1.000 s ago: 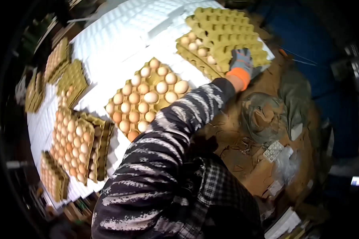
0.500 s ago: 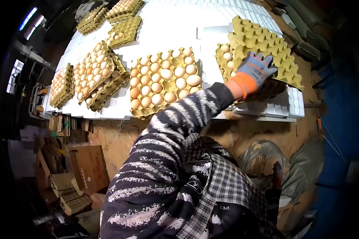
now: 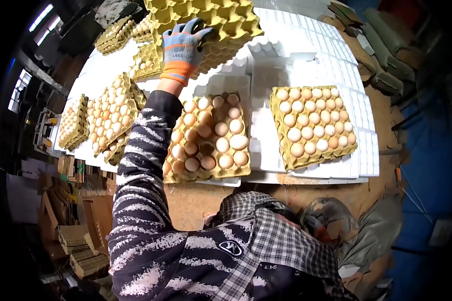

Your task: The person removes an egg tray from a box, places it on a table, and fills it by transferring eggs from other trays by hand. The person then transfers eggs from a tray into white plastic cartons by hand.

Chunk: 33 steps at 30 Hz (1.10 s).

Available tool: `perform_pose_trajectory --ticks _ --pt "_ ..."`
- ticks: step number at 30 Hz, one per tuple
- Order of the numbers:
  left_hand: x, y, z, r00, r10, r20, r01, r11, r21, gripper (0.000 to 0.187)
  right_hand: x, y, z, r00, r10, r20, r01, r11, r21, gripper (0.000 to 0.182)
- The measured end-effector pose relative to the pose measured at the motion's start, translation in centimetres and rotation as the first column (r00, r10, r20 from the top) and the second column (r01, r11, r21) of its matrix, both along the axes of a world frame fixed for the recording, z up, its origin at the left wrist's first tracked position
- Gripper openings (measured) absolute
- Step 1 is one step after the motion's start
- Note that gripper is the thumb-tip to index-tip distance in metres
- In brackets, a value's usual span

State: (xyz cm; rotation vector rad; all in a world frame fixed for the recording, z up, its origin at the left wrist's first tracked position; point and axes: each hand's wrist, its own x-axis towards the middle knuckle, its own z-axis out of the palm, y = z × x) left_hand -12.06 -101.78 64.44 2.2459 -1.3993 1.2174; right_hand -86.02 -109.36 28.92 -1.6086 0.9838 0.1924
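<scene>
My left hand [image 3: 182, 50], in a grey glove with an orange cuff, grips the near edge of an empty yellow pulp egg tray [image 3: 231, 22]. The tray is held up, tilted, over the back left of the table. Below my forearm lies a tray of eggs [image 3: 221, 145], with a few empty cups and a shadow across it. To the right, a full egg tray [image 3: 316, 120] rests on white foam. Low by a grey bag, an orange patch of what looks like my right hand [image 3: 322, 232] shows dimly; its fingers are hidden in shadow.
Stacked trays of eggs [image 3: 113, 113] stand at the table's left, with more trays [image 3: 114, 36] farther back. White foam trays [image 3: 331, 65] cover the table. Cardboard boxes [image 3: 94, 220] lie lower left; a grey plastic bag [image 3: 374, 226] sits on the floor at right.
My left hand has carried the empty egg tray from the right pile up and to the left. The full tray of eggs beneath it is now uncovered. The camera view has shifted.
</scene>
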Motion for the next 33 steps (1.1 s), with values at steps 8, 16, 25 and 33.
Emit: perform_pose_trajectory --ticks 8,16,25,33 --pt "6.8 -2.4 -2.7 0.999 0.006 0.037 -0.003 0.996 -0.085 0.049 4.7 -1.9 1.5 0.967 0.036 -0.251 -0.062 0.993 -0.097 0.042" --pt "7.0 -1.8 -10.0 0.993 -0.105 -0.058 0.101 0.992 -0.07 0.041 6.1 -2.9 2.8 0.919 -0.043 -0.391 -0.002 0.994 -0.113 0.04" --pt "6.9 -1.6 -17.6 0.797 0.022 -0.604 0.349 0.799 0.489 0.04 4.2 -1.4 5.6 0.916 -0.057 -0.398 0.004 0.991 -0.134 0.039" --pt "8.2 -2.4 -18.1 0.779 0.06 -0.624 0.304 0.834 0.461 0.05 4.3 -0.7 7.4 0.92 -0.016 -0.392 -0.04 0.99 -0.133 0.037"
